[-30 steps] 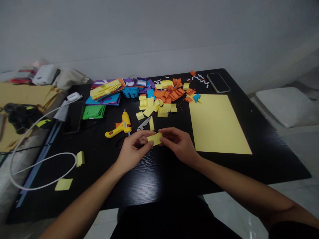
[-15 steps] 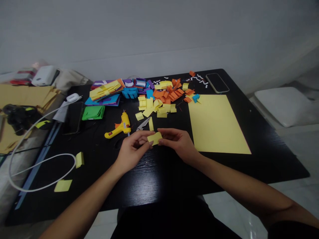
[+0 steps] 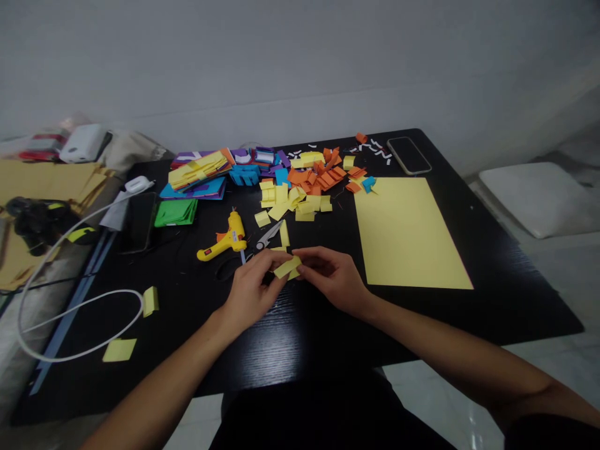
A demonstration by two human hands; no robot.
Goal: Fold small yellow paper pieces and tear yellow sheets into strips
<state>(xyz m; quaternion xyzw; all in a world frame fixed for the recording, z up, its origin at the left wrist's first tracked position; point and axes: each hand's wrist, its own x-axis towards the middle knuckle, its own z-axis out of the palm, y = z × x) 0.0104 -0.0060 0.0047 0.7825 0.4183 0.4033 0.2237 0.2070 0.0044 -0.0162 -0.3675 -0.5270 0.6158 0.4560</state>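
Note:
Between both hands is a small piece of yellow paper [image 3: 287,267], partly folded, held just above the black table. My left hand [image 3: 253,281] pinches its left side, and my right hand [image 3: 334,277] pinches its right side with thumb and forefinger. Just beyond the left fingers lie scissors [image 3: 268,236], blades pointing away, their handles partly behind the hand. A narrow yellow paper strip [image 3: 284,234] rests beside the blades. The yellow glue gun [image 3: 229,239] lies to the left of the scissors. Farther back are several folded yellow paper pieces [image 3: 281,203].
A large yellow sheet [image 3: 412,231] lies right of my hands, with a phone [image 3: 409,155] behind it. Orange folded papers [image 3: 323,175], coloured stacks [image 3: 201,172] and a green stack [image 3: 176,212] sit at the back. A white cable [image 3: 79,300] loops at left near two yellow pieces.
The yellow paper, flat and facing me before, is now tilted and bent over, showing a fold. Both hands have shifted slightly, and more of the scissors shows.

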